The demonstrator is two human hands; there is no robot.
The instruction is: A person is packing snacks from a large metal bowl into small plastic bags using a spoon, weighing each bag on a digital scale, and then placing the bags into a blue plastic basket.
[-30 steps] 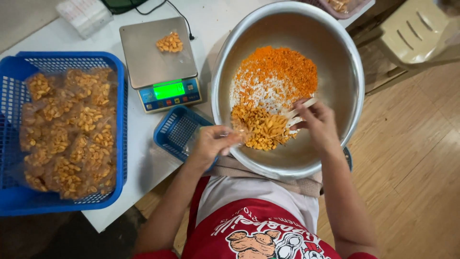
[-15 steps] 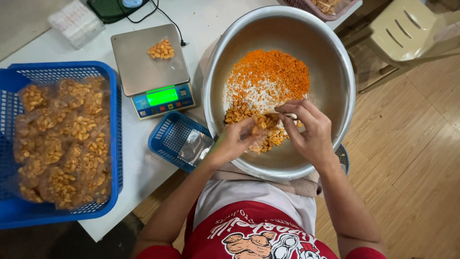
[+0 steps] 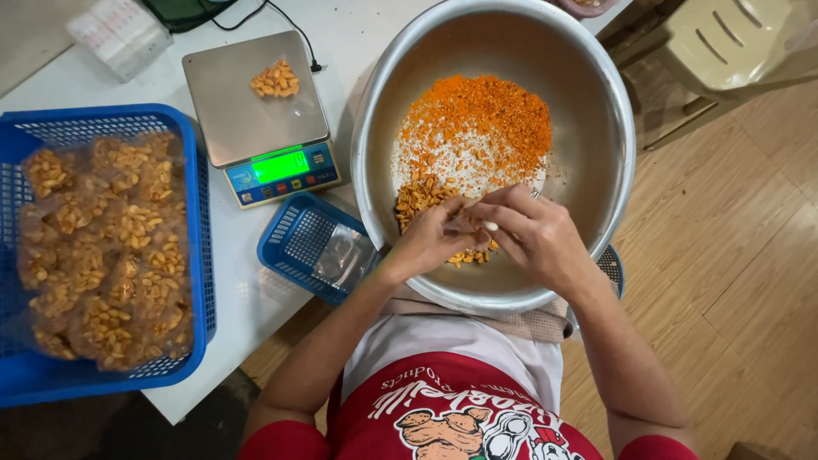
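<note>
Fingers, 2 hands: L (image 3: pixel 430 238) + R (image 3: pixel 528 234) pinch 1 bag (image 3: pixel 467 223) | 1 bowl (image 3: pixel 596 102)

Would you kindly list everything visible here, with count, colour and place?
Bowl: one, silver metal, at the table's near edge.
Orange crumbs: one heap, orange, far part of the bowl.
Nuts: one pile, golden, in the bowl by the hands.
Scale: one, steel top with a lit green display, left of the bowl.
Nuts on scale: one small portion, golden.
Large basket: one, blue, far left, holding clear bags of nuts.
Small basket: one, blue, between scale and bowl, holding clear plastic.
Table: one, white.
Chair: one, beige, top right.
Floor: wooden.
Apron: one, red.
Left hand: among the nuts.
Right hand: touching the left hand.
</note>
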